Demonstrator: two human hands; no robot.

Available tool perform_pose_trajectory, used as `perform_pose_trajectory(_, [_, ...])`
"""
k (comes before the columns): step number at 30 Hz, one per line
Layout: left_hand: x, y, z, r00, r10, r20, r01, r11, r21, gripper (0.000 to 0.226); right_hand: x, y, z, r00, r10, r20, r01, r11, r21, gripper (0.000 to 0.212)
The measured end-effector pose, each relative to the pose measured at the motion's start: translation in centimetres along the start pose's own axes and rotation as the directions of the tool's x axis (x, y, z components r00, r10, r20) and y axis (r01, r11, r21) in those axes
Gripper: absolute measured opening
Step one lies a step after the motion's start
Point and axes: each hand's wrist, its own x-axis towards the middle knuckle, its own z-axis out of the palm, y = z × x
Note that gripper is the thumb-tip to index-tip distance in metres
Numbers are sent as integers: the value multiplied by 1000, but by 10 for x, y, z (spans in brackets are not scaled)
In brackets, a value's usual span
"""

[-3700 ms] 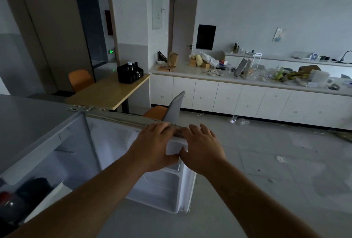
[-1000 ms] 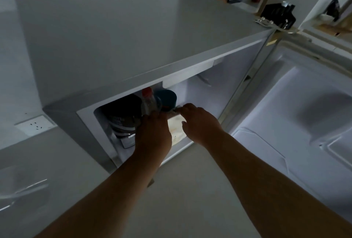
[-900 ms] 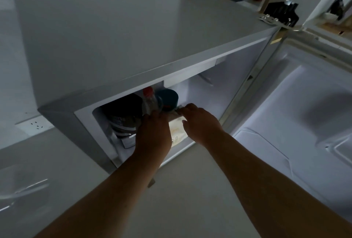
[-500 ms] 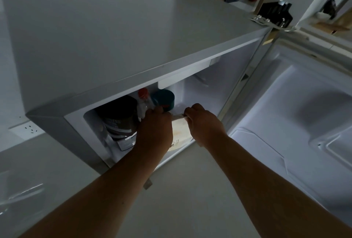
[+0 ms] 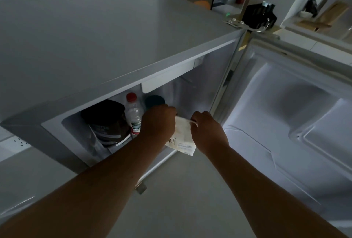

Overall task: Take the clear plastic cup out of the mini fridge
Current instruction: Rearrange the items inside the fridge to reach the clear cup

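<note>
The grey mini fridge point(image 5: 95, 38) stands open below me. At the front of its opening, half out past the lower edge, is the plastic cup point(image 5: 182, 137), pale with a printed label and tilted. My left hand point(image 5: 158, 121) is closed around its left side. My right hand point(image 5: 207, 133) pinches its upper right rim. My hands hide most of the cup.
Inside the fridge stand a dark tub with a black lid point(image 5: 106, 121), a water bottle with a red cap point(image 5: 134, 112) and a teal-lidded container point(image 5: 154, 100). The white fridge door point(image 5: 285, 123) hangs open at the right. A wall socket point(image 5: 19, 140) is at the left.
Both hands went from the door's top edge into the fridge and took hold of the cup. In the last second they drew it forward to the opening's lower edge.
</note>
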Motion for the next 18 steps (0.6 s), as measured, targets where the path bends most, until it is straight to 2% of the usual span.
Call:
perform_pose_trajectory(7, [30,12,16,999,24,-22,-27,984,-176,22,16,11,13,982,167,-94,-153,979,136,12])
perform_pose_trajectory(18, [34,25,33,990,69,-122,-108,934,-341,45,39,3,21,942,299,-151,-252,930,266,17])
